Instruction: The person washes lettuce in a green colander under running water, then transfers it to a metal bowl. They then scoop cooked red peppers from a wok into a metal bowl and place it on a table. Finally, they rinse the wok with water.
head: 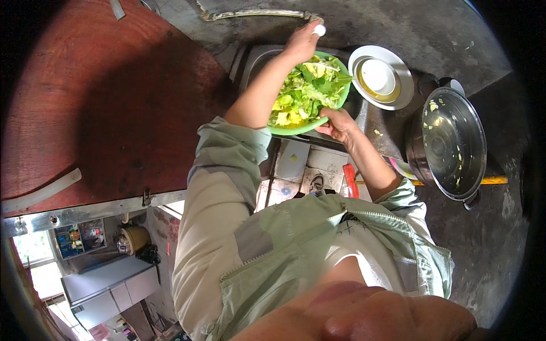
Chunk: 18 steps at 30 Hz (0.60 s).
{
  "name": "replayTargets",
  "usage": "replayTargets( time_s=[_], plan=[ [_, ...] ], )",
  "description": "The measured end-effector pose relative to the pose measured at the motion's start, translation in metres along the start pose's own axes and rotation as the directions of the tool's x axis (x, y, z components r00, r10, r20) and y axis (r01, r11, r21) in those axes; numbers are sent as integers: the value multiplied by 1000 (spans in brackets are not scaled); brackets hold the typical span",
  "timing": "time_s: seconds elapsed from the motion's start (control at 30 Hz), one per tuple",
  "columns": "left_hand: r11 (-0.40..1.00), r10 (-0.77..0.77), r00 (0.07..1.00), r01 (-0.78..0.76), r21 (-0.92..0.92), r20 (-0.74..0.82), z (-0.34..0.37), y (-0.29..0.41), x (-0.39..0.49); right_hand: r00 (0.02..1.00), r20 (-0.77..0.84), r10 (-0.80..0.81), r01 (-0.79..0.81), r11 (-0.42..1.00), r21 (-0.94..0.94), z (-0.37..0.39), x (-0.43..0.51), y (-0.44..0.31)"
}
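Note:
A light green plastic basin [347, 91] full of torn leafy greens [313, 87] is over the metal sink [256, 64]. My left hand [302, 44] reaches across the basin's far side, its fingers closed around a white tap knob [319, 30] at the end of a wall pipe [264, 13]. With my right hand [337, 122] I grip the near rim of the basin, thumb near the leaves. The basin is tilted a little, and its left side is hidden behind my left forearm. Whether water runs from the tap cannot be told.
Right of the sink stand stacked white bowls [407, 85], one holding yellowish liquid. A large steel pot [443, 145] with leaf scraps inside stands farther right. A reddish wooden board [140, 98] spans the left. Below are floor tiles [326, 158] and a red object [350, 181].

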<state>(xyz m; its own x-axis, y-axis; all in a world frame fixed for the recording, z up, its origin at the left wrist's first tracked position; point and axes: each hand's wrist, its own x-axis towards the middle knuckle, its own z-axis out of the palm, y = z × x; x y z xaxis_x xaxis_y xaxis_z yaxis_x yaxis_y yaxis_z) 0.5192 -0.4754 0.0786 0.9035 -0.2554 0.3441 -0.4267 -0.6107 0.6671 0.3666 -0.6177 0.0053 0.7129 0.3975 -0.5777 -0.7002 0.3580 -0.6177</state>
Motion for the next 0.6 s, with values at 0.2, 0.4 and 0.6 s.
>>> replayTargets(
  time_s=[0.2,0.4,0.6],
  plan=[
    [998,26,999,-27,48,30,21,55,-1,1000,5,-14,14,999,39,10,21,-3],
    [993,-121,990,120,17,74,-16,50,-54,999,19,41,-42,996,73,20,41,-17],
    [987,-156,983,152,51,95,-60,-1,-91,999,20,48,-49,997,55,17,43,-18]
  ],
)
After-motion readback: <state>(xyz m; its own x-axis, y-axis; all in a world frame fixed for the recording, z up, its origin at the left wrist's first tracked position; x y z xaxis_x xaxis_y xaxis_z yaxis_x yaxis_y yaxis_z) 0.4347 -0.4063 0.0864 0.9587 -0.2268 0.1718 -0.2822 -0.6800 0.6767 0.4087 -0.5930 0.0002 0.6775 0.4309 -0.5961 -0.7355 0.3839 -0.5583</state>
